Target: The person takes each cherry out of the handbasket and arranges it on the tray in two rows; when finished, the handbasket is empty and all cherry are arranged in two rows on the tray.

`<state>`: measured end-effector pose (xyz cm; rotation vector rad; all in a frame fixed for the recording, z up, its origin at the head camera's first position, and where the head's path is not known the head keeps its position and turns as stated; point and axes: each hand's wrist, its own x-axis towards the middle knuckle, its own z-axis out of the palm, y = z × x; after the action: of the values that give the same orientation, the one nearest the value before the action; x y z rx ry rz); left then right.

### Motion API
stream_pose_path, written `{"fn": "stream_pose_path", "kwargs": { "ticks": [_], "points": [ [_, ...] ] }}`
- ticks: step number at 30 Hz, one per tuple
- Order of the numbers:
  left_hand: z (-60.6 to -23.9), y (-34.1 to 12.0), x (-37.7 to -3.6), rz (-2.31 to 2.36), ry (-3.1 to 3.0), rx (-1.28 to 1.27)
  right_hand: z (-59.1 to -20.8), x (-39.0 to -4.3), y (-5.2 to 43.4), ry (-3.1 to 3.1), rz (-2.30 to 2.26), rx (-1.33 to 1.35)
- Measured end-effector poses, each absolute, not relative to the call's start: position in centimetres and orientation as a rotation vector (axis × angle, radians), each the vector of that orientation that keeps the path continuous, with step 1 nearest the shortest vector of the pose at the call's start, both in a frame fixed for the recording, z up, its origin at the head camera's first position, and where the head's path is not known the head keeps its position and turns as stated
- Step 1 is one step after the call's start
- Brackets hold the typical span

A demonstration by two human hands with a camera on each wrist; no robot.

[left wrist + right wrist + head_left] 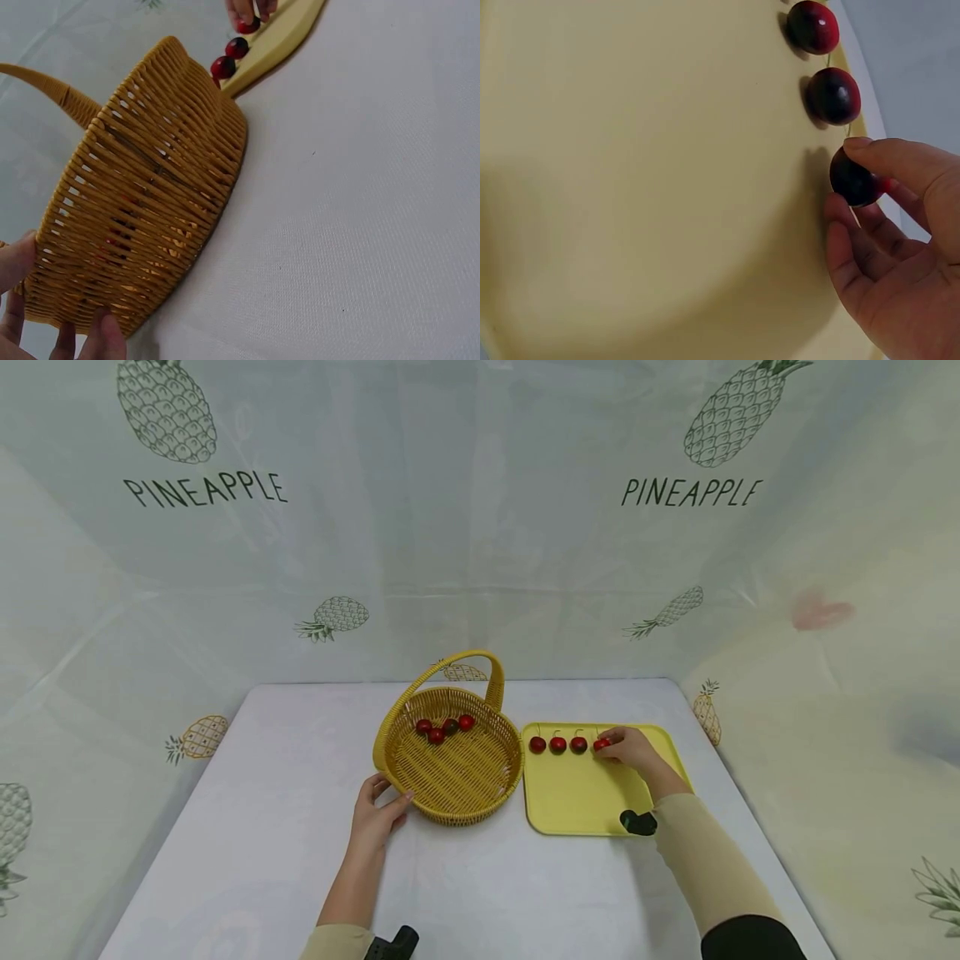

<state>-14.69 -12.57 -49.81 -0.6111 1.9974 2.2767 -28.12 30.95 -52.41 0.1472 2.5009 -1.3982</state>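
A yellow wicker basket (457, 785) with a tall arched handle holds several dark red cherries (437, 737) toward its far side. At its near left edge my left hand (378, 814) grips the rim, thumb over the top and fingers against the outer weave. To the right, a yellow tray (577, 802) carries a row of cherries (558, 745) along its far edge. My right hand (630, 750) pinches the cherry (851, 178) at the right end of that row between thumb and fingers. In the right wrist view, thin stems show beside the neighbouring cherries (834, 96).
Basket and tray stand side by side on a white-covered table (300, 760). Behind and around it hangs a pale curtain (480, 527) printed with pineapples. A dark wrist device (638, 822) overlaps the tray's near right part in the head view.
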Motion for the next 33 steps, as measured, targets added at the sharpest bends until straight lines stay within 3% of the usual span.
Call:
{"fn": "stream_pose_path", "kwargs": {
  "ticks": [13, 33],
  "points": [
    [-52.0, -12.9, -15.4, 2.26, 2.037, -0.627, -53.4, -28.7, 31.1, 2.559, -1.395, 0.209],
    [-52.1, -13.0, -15.5, 2.249, 2.061, -0.622, -53.5, -28.8, 30.8, 2.599, -1.34, 0.219]
  ]
}}
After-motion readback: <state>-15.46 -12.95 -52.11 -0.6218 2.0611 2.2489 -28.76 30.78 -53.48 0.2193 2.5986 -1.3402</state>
